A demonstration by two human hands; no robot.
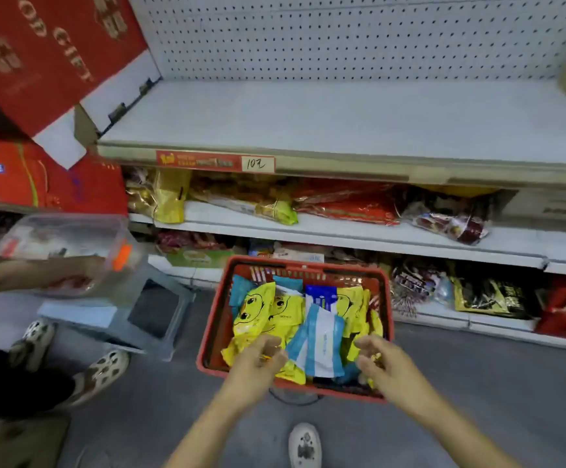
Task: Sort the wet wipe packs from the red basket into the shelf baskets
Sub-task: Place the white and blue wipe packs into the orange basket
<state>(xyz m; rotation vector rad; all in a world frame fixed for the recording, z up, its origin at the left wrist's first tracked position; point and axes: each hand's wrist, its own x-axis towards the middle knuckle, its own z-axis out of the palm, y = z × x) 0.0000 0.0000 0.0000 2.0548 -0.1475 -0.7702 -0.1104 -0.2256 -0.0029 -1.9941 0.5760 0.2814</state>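
Observation:
The red basket (220, 312) stands on the grey floor below the shelves, filled with several yellow smiley-face packs (258, 312), a white and light-blue striped pack (322, 342), a dark blue pack (320, 295) and teal ones. My left hand (261, 358) reaches over the basket's near left part, fingers loosely bent above a yellow pack. My right hand (381, 361) hovers over the near right part, fingers spread and relaxed. Neither hand holds anything.
A wide white shelf (342, 119) with a pegboard back runs above; snack bags fill the lower shelves (342, 231). At left another person's hand (82, 268) holds a clear plastic tub (62, 238) beside a grey stool (153, 312). Red gift boxes (45, 49) stand upper left.

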